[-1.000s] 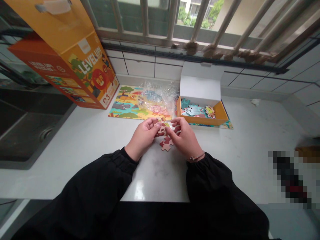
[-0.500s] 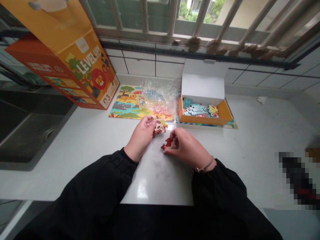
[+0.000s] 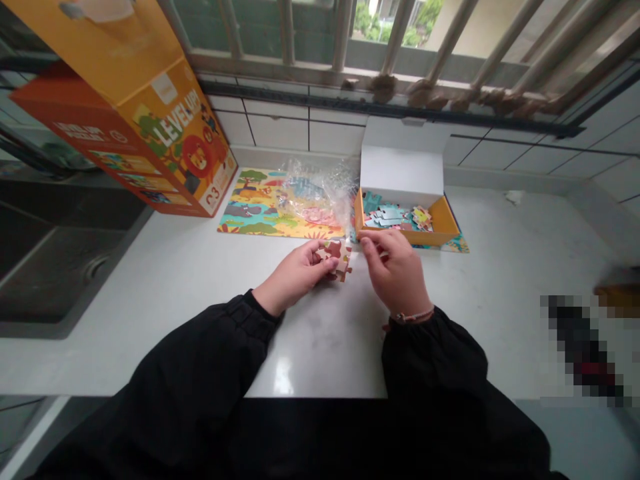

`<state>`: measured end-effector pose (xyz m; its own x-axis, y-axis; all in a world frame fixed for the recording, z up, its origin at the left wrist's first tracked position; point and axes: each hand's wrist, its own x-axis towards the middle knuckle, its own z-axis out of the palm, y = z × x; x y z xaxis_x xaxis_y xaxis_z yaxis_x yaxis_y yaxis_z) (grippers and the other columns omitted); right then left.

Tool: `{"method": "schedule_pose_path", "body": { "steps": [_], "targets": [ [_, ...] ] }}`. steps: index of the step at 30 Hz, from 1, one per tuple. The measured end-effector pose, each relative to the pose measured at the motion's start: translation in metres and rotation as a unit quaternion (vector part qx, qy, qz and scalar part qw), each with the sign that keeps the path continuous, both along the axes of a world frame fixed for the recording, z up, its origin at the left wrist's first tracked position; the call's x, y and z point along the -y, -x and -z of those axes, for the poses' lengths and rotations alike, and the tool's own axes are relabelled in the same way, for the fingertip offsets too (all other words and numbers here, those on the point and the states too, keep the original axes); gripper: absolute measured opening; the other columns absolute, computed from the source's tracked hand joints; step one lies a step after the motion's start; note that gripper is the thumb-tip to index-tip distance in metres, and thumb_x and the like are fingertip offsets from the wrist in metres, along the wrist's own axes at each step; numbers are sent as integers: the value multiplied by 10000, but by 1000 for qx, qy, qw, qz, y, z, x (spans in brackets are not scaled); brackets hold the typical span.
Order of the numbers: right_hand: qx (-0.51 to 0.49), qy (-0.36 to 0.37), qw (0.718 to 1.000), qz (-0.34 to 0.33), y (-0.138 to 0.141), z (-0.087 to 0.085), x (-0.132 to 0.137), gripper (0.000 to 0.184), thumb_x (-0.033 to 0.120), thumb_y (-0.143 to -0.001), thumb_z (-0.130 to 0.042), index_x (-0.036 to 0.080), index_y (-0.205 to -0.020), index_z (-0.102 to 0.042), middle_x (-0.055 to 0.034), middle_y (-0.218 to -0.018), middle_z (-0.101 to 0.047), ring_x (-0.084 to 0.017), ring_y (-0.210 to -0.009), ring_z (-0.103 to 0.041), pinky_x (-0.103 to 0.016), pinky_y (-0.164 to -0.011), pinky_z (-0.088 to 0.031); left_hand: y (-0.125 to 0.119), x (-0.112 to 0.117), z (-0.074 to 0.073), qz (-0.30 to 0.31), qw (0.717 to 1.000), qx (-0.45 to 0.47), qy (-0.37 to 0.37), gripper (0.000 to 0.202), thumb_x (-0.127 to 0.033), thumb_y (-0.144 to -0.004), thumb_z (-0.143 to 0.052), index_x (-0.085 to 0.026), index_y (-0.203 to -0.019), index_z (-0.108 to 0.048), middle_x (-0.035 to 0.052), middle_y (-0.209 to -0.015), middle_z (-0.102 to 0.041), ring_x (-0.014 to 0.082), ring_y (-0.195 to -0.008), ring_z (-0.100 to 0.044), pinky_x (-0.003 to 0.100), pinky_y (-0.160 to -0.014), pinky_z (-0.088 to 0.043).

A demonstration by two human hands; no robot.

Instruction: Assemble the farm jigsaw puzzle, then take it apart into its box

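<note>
My left hand [image 3: 295, 272] is closed around a few jigsaw puzzle pieces [image 3: 339, 257], brown and cream on top, held just above the counter with the thumb over them. My right hand [image 3: 395, 263] is raised to the right of these pieces, near the front of the small yellow box [image 3: 415, 237]. Its fingers are bent, the thumb is close to the forefinger, and no piece shows between them. By the right cuff a bit of a reddish puzzle piece [image 3: 385, 328] shows on the counter; the sleeve hides the rest.
Loose puzzle pieces [image 3: 390, 215] fill the lidded yellow box. Left of it, crumpled clear plastic [image 3: 320, 190] covers part of a colourful animal picture board [image 3: 245, 223]. A tall orange puzzle carton [image 3: 175, 147] stands beside the sink [image 3: 45, 280]. Window bars [image 3: 340, 40] run behind.
My right hand has let go of its reddish piece near the cuff and moved up and right. My left hand has moved slightly right, its pieces now turned with a brown-and-cream face showing.
</note>
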<state>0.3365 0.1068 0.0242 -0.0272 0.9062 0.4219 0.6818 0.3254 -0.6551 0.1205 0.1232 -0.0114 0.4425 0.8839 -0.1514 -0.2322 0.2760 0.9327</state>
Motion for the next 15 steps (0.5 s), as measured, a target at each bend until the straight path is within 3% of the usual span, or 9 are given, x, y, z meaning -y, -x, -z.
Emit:
{"method": "schedule_pose_path", "body": {
  "steps": [2, 4, 7, 11, 15],
  "targets": [
    [27, -9, 998, 48, -21, -13, 3, 410, 508, -1137, -487, 240, -1174, -795, -114, -1120, -787, -294, -1000, -712, -452, -893, -570, 0, -1, 2, -28, 999, 1, 16, 488, -428, -854, -929, -192, -1154, -625, 49, -969, -794, 176, -814, -769, 286, -760, -593],
    [88, 38, 991, 93, -46, -24, 15, 424, 546, -1122, -513, 236, -1137, -802, -115, -1068, -807, -290, -910, -720, -444, -839, -556, 1, -2, 3, -43, 999, -6, 18, 461, -411, -865, -916, -191, -1139, -617, 23, -911, -771, 160, -775, -755, 270, -729, -586],
    [208, 134, 966, 79, -76, -28, 51, 446, 639, -1047, -614, 234, -1090, -796, -108, -994, -796, -300, -824, -725, -446, -762, -546, 1, -1, 3, -52, 998, -34, 2, 422, -373, -894, -881, -182, -1183, -638, 13, -896, -742, 147, -760, -737, 266, -714, -585],
    [287, 160, 943, 56, -79, -2, 115, 597, 685, -974, -703, 210, -1335, -710, -178, -1149, -757, -382, -979, -735, -530, -873, -579, 1, -1, 5, -60, 997, -54, -8, 386, -357, -916, -852, -179, -1184, -639, 2, -877, -709, 144, -757, -728, 264, -707, -580],
    [265, 136, 951, 83, -64, 27, 153, 555, 594, -1010, -692, 218, -1413, -630, -225, -1308, -693, -424, -1165, -679, -591, -993, -562, 1, -2, 8, -65, 997, -43, -4, 413, -355, -892, -874, -181, -1166, -620, -18, -838, -686, 135, -729, -714, 247, -687, -559]
  ]
}}
